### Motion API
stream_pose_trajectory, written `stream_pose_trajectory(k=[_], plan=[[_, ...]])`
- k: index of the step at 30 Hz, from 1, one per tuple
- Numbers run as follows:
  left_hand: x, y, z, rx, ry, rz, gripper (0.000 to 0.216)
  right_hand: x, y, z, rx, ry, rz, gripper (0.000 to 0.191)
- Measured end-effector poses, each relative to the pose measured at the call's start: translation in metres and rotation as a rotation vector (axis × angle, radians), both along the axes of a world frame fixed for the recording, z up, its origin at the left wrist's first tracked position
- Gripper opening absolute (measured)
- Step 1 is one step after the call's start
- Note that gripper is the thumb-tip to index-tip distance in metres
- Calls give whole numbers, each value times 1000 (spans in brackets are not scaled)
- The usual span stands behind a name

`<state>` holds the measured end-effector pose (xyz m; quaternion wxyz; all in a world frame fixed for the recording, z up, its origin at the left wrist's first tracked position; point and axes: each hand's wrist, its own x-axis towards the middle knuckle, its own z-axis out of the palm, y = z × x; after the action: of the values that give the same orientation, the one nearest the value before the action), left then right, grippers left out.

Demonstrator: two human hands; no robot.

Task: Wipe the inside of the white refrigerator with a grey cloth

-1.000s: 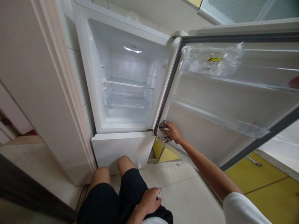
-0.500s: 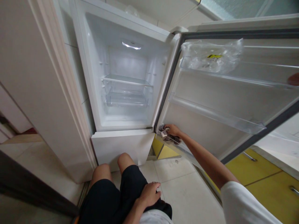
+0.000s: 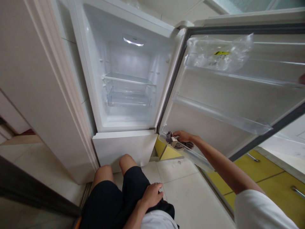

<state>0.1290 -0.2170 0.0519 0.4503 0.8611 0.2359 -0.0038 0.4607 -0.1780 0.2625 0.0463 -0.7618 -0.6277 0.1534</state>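
Note:
My right hand (image 3: 183,136) grips a bunched grey-brown cloth (image 3: 177,143) inside the lowest clear door bin (image 3: 202,162) of an open fridge. The cloth has a pale patch, and part of it spreads along the bin. My left hand (image 3: 153,194) rests on my lap over dark shorts, holding nothing, its fingers loosely extended. The fridge door (image 3: 228,92) stands wide to the right. Inside the lit fridge (image 3: 130,63) are a glass shelf (image 3: 130,78) and a clear drawer (image 3: 128,99).
A crumpled clear plastic bag (image 3: 218,54) lies in the upper door bin. Below it runs a middle bin (image 3: 221,116). A finger-like shape (image 3: 302,79) shows at the right edge. Yellow cabinets (image 3: 274,181) stand behind the door. At left is a door frame (image 3: 69,105).
My right hand and the cloth have shifted right along the bottom door bin, and more of the bin now shows. My left hand stays on my lap. The view has tilted slightly.

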Motion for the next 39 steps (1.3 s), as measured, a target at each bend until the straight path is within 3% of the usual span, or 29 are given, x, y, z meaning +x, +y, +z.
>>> stream_pose_trajectory(k=[11,17,19,22,27,30,34,36,39], plan=[[1,0,-7,-5,4,0,49,17,-124,7,21,114,-61,55],[3,1,-7,5,21,2,48,27,-165,4,108,51,-132,56],[2,1,-6,10,28,3,48,29,-174,3,254,41,-152,54],[1,1,-3,14,34,2,47,23,-194,6,622,12,-216,47],[2,2,-4,16,32,1,45,-28,-243,9,1099,-133,-319,34],[3,2,-7,17,29,-2,46,-59,-272,2,1355,-178,-533,35],[3,1,-8,22,31,-12,47,-65,-304,-14,1662,-134,-1132,52],[2,1,-7,21,27,-14,46,-59,-315,-21,1728,-14,-1334,57],[3,1,-8,16,24,-5,45,-57,-316,-37,1701,212,-1437,62]])
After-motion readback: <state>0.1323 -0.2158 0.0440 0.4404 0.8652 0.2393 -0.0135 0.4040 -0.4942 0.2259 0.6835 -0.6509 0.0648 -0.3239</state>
